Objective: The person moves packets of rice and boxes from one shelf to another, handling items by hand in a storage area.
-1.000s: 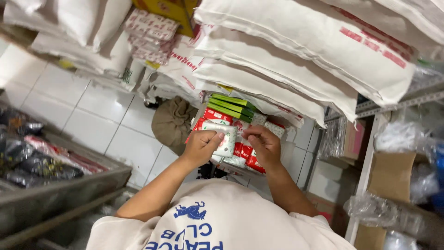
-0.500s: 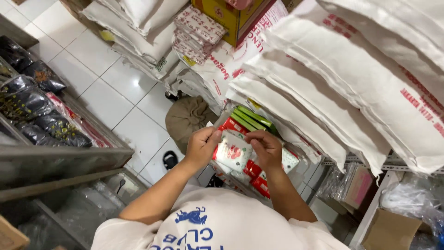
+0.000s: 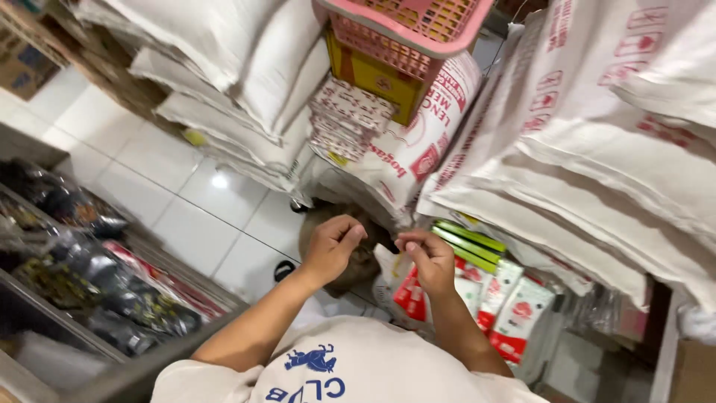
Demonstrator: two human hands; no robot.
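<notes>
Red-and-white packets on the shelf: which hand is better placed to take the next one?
Probably the right. The right hand hovers directly above the red-and-white packets and seems to pinch a small clear wrapper. The left hand sits farther off, over a brown sack, fingers curled; whether it holds anything is unclear.

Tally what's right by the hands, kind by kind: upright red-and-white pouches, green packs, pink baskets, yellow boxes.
Red-and-white pouches: 4, counting the one at the right hand
Green packs: 3, stacked
Pink basket: 1
Yellow box: 1
Total: 9
</notes>
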